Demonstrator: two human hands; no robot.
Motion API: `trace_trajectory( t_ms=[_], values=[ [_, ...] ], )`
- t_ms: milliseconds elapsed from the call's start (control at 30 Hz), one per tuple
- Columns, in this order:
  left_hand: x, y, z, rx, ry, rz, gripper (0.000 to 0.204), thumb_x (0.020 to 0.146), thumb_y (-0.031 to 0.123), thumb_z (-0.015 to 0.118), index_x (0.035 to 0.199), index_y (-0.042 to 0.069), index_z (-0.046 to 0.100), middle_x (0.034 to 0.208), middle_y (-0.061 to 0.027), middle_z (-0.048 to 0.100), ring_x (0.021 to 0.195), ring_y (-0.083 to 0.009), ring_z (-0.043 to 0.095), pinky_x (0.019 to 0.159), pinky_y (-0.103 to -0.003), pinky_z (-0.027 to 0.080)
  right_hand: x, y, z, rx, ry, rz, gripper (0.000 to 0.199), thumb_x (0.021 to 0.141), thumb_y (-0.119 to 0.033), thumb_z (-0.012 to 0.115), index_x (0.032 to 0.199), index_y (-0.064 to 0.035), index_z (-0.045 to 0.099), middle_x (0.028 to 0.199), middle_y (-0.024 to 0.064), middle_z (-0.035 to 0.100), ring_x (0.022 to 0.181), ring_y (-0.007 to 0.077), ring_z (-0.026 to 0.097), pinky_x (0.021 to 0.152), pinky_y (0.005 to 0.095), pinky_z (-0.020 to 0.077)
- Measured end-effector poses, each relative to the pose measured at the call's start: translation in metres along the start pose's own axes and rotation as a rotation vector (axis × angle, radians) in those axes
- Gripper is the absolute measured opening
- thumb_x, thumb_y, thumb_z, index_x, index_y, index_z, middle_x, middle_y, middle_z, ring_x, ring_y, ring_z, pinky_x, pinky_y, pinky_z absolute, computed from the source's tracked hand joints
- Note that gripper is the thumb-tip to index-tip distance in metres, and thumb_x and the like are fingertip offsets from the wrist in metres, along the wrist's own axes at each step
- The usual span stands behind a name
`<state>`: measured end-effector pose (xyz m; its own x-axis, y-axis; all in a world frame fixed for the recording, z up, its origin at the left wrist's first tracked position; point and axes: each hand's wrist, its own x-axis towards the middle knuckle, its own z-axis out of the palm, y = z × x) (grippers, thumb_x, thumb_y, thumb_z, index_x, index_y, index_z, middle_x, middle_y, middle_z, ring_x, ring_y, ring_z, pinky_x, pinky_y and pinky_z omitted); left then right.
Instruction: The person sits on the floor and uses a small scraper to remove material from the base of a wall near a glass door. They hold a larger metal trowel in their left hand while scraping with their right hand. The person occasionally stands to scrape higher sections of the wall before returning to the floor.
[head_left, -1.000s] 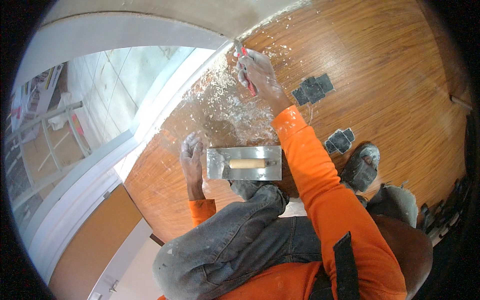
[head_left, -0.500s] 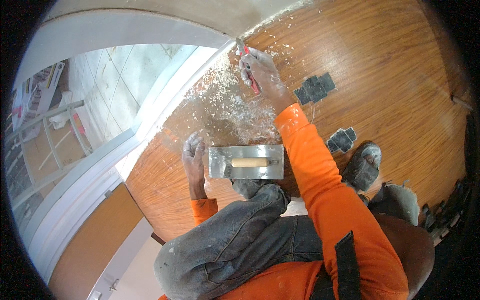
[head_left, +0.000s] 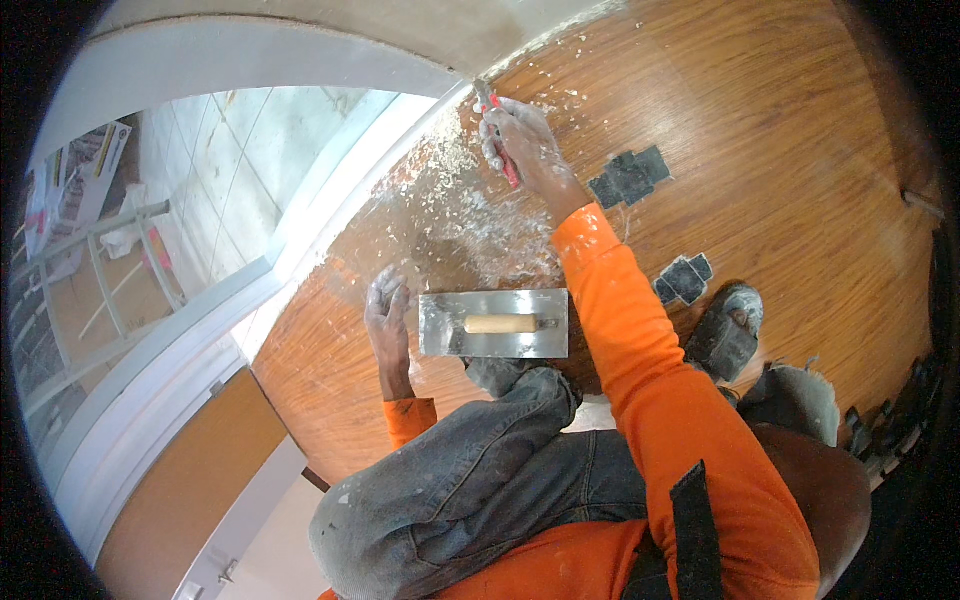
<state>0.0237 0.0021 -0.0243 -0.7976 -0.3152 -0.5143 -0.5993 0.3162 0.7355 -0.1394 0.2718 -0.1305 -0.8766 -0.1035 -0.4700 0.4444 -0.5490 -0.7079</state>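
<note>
My right hand [head_left: 527, 140] is closed round a slim scraper with a red handle [head_left: 511, 168]. The tool's grey metal tip [head_left: 483, 90] sits at the corner where the wall meets the door frame. White dust covers my fingers. My left hand [head_left: 387, 303] hovers over the wooden floor on the left, fingers loosely bent and apart, with nothing seen in it; it is dusty too. Just right of it lies a rectangular steel plastering trowel [head_left: 445, 341] with a wooden handle [head_left: 500, 324], close to my foot. Neither hand touches the trowel.
White flakes and smears [head_left: 490, 235] cover the wood-patterned floor [head_left: 760, 130] along the white door sill [head_left: 345, 205]. Dark overlapping patches [head_left: 632, 178] lie right of my hand, with more [head_left: 684, 281] near my sandalled foot [head_left: 727, 330]. Beyond the sill are pale tiles [head_left: 225, 165] and a metal ladder-like frame [head_left: 105, 275].
The scraper's tip and my right hand have shifted very slightly. My left hand and the trowel stay almost where they were.
</note>
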Motion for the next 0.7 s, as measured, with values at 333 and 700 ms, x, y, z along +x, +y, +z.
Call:
trace_trajectory(
  t_ms=[333, 700],
  values=[
    [0.0, 0.005, 0.0, 0.02, -0.006, 0.011, 0.044, 0.098, 0.023, 0.065, 0.136, 0.003, 0.056, 0.121, -0.0106, 0.064, 0.103, -0.0172, 0.062, 0.089, -0.032, 0.051, -0.004, -0.004, -0.005, 0.064, -0.017, 0.045, 0.014, 0.099, -0.016, 0.052, 0.095, -0.0044, 0.058, 0.072, 0.0009, 0.057, 0.05, 0.0092, 0.052, 0.043, 0.025, 0.0417],
    [-0.003, 0.0, -0.001, -0.004, 0.016, -0.023, 0.045, 0.098, 0.023, 0.066, 0.137, 0.003, 0.056, 0.12, -0.01, 0.064, 0.104, -0.0166, 0.061, 0.089, -0.032, 0.052, -0.003, -0.007, -0.012, 0.039, -0.074, 0.045, 0.015, 0.101, -0.016, 0.05, 0.096, -0.0037, 0.058, 0.069, 0.0009, 0.055, 0.048, 0.0085, 0.048, 0.042, 0.0246, 0.0407]
  ],
)
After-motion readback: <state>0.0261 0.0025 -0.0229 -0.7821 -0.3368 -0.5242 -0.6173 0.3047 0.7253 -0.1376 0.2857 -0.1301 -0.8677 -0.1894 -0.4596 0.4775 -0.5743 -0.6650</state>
